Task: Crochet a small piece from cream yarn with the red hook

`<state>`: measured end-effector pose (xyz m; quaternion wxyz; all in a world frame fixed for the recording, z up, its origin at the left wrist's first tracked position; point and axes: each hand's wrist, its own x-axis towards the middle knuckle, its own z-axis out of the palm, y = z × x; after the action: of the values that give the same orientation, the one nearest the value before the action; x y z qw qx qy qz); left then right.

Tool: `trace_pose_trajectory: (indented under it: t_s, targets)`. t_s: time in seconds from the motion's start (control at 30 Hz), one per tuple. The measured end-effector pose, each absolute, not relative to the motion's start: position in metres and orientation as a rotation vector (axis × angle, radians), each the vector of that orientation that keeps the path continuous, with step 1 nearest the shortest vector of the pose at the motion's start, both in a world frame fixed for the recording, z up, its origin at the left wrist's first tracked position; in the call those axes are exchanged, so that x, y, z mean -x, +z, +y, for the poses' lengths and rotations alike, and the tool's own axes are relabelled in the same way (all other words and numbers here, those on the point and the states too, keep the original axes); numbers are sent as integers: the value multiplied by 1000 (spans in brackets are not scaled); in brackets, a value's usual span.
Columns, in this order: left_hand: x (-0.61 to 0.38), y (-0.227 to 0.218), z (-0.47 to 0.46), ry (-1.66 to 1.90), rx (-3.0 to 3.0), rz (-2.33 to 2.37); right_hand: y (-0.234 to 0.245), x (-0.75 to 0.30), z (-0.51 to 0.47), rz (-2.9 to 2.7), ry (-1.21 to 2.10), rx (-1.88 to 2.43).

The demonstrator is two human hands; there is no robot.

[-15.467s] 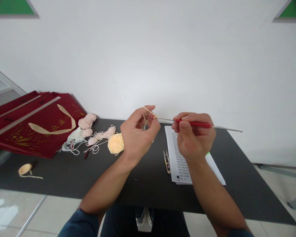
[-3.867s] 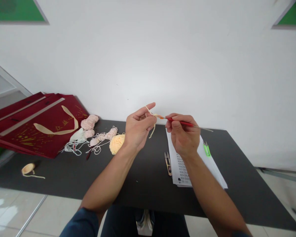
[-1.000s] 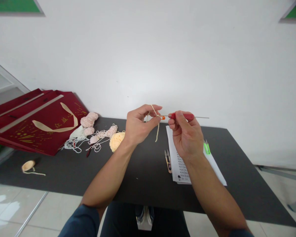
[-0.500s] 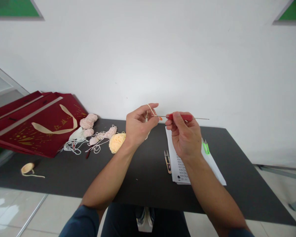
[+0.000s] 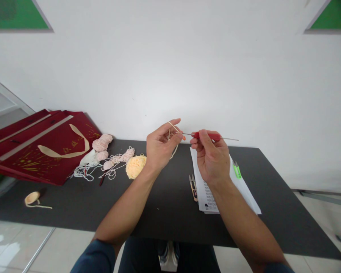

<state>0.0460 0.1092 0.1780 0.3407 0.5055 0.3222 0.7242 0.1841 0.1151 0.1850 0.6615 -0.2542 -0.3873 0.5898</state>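
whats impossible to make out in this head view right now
All in the head view:
Tip of the red hook: too small to make out against the left grip, where cream yarn crosses.
Printed sheets: upper lines hidden by the right grip; the rest too blurred to read.
Yellow yarn ball: partly behind the left arm.
Green panels: cut off by the picture's edges.

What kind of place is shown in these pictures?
Probably an indoor craft workspace: a dark table before a white wall, with a yellow yarn ball and printed sheets on it.
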Motion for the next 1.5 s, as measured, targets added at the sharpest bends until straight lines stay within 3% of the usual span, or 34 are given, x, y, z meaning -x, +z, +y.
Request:
trace_pose_trajectory:
  t_s: [0.33,0.67,1.07,1.3,1.5]
  targets:
    - [-55,168,115,1927,-1093,798,178,-172,111,-952,1125,622]
    - [-54,172,115,1821,-810,650,164,-173,90,-1334,481,665]
    - [-51,186,108,1739,-783,520,170,-180,121,-1056,1142,335]
    - [-48,183,106,1734,-854,538,176,-194,131,-1124,1162,240]
    - [-48,177,108,1843,-1033,627,180,-201,131,-1221,995,251]
